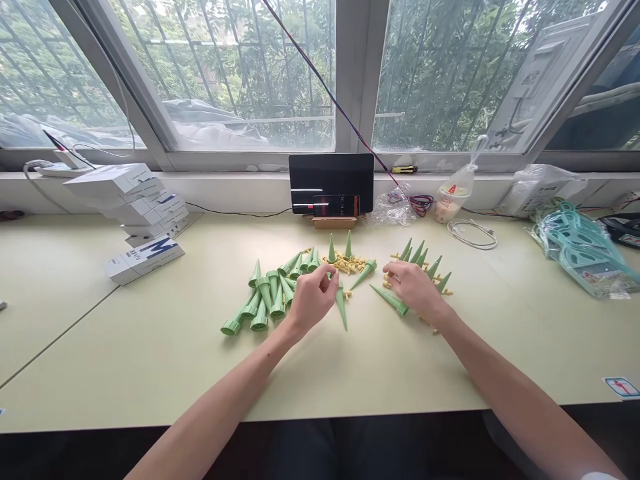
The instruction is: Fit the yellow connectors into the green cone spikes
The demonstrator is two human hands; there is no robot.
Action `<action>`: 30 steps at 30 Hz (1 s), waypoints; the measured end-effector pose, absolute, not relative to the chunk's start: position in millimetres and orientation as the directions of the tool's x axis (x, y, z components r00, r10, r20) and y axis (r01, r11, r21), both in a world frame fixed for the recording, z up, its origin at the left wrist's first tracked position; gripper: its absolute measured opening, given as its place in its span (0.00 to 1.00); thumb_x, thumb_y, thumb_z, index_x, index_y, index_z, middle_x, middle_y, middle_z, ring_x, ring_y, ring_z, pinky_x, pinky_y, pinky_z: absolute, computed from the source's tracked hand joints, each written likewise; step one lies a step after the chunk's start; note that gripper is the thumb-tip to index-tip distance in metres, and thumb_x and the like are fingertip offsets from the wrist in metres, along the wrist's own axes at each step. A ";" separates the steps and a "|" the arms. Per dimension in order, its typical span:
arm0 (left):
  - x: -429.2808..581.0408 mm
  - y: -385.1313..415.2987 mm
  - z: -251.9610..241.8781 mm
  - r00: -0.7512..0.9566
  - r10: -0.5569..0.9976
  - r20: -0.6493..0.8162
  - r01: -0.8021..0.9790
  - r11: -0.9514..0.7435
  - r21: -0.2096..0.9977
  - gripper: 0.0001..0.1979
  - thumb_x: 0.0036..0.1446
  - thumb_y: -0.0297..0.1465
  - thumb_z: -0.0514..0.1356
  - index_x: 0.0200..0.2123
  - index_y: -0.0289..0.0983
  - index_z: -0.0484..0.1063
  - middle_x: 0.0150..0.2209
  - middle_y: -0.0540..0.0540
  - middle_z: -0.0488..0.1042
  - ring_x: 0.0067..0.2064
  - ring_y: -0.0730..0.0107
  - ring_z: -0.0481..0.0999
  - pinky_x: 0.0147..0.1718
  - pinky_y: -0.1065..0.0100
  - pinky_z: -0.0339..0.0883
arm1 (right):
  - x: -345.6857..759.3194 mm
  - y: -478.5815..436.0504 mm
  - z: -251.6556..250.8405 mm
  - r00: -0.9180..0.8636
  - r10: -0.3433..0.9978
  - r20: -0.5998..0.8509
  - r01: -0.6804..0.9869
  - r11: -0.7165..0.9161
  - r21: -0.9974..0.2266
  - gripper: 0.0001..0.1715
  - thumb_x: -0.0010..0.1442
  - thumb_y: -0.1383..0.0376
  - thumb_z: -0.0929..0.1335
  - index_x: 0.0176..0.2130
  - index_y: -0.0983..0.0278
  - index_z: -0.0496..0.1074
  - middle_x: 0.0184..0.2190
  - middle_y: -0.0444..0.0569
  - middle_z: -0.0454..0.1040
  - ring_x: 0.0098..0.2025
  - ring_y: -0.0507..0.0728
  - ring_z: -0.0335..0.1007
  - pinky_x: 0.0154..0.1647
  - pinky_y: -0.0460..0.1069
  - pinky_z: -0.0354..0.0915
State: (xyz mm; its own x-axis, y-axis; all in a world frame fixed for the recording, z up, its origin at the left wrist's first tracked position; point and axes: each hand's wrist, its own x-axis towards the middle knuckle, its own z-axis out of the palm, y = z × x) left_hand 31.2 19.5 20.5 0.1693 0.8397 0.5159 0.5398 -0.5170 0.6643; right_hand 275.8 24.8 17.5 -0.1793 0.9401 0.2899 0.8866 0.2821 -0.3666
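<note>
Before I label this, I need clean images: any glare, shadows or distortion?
Head view throughout: bright daylight through the grey-framed glass windows, pale streaks on the glossy black rectangular screen, soft shadows by the green plastic cones; window frames lean steeply at the sides, suggesting wide-angle distortion.

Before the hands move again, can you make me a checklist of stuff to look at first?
1. Left hand has a firm hold on something: cannot tell; its fingertips are too small to read.
2. Right hand has a firm hold on something: cannot tell; the hand hides what is under it.
3. Left group of green cones is away from the table's front edge: ok.
4. Yellow pieces are all in one pile: not ok; some lie among the right-hand cones.
5. Cup stands apart from both hands: ok.
</note>
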 end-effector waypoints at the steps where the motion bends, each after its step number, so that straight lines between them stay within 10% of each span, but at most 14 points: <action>1: 31.2 19.4 20.6 0.171 0.840 0.515 0.539 -0.517 0.665 0.07 0.62 0.33 0.56 0.31 0.39 0.68 0.16 0.57 0.58 0.18 0.76 0.56 0.22 0.73 0.55 | 274.9 24.5 16.7 -0.183 0.942 0.282 0.884 0.283 -0.372 0.14 0.62 0.74 0.64 0.41 0.63 0.77 0.39 0.51 0.77 0.37 0.56 0.73 0.37 0.47 0.62; 30: 31.5 18.5 16.0 0.240 0.837 0.492 0.547 -0.536 0.643 0.08 0.63 0.33 0.55 0.32 0.39 0.68 0.17 0.57 0.58 0.20 0.76 0.55 0.23 0.72 0.54 | 267.6 23.9 12.1 -0.191 0.943 0.272 0.863 0.293 -0.412 0.15 0.66 0.71 0.61 0.43 0.64 0.77 0.38 0.52 0.73 0.34 0.56 0.70 0.34 0.49 0.61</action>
State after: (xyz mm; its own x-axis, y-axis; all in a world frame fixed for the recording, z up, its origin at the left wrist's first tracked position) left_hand 31.5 18.5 16.0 0.2404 0.8366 0.4923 0.5473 -0.5357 0.6430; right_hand 267.6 23.9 12.1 -0.1909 0.9432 0.2718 0.8629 0.2932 -0.4117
